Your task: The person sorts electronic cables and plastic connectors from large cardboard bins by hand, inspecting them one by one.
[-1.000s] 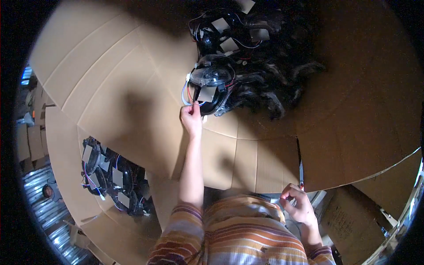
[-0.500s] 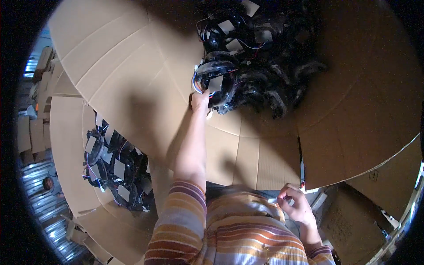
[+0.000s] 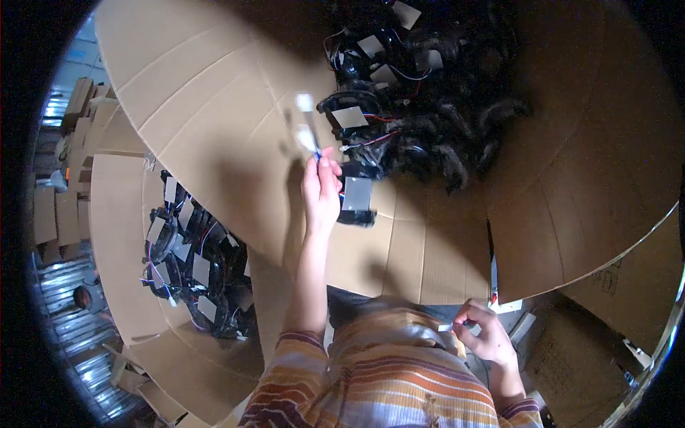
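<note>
L hand (image 3: 322,189) + R hand (image 3: 487,335) = 2. Upper pile (image 3: 457,146) of blk parts nr top edge of cardboard (image 3: 242,221) + box pile (image 3: 220,287) = 2. Grey squares (image 3: 349,117): 5 w/ upper pile, 1 by L hand, 7+ in box pile.

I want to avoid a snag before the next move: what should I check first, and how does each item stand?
1. Left hand closed on the wire lead: ok.
2. White connector apart from the pile of black parts: ok, it sticks up over cardboard.
3. Connector sharp enough to inspect: not ok, it is blurred.
4. Black part with a grey square, beside the left hand, separate from the pile: cannot tell, they overlap in view.
5. Right hand free: cannot tell, something small and white shows at its fingertips.
</note>
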Available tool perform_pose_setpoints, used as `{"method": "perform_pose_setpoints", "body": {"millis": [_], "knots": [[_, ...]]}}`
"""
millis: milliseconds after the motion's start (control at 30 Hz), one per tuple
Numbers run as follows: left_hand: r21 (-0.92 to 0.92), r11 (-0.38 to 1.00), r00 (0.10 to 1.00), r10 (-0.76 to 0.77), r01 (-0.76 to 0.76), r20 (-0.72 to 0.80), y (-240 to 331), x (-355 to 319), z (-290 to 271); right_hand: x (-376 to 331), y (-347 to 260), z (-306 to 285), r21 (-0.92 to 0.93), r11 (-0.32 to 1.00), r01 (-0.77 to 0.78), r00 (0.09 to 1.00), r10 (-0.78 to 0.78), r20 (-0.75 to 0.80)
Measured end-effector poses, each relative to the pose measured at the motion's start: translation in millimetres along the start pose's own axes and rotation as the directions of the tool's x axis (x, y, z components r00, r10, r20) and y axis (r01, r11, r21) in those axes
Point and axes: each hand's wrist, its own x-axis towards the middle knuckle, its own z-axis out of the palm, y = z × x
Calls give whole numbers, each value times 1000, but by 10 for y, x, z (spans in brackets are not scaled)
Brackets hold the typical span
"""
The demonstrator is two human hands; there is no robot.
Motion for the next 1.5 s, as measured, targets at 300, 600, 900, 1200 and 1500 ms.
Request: {"method": "perform_pose_setpoints", "body": {"millis": [300, 600, 900, 1200, 1500], "knots": [[205, 968, 878, 30, -145, 478, 278, -950, 58, 2, -163, -8, -2, 992, 124, 992, -124, -20], [3, 995, 363, 34, -100, 931, 470, -1103, 77, -133, -172, -340, 230, 961, 153, 969, -100, -227], [-3, 980, -229, 49, 197, 972, 388, -1117, 264, 56, -150, -139, 132, 950, 284, 958, -286, -2], [-55, 986, -183, 83, 157, 980, 355, -1151, 336, -16, -160, -148, -11, 937, 350, 936, -350, -27], [19, 996, -238, 3, 90, 971, 335, -1109, 374, -19, -196, -160, -166, 940, 298, 947, -313, -67]]}}
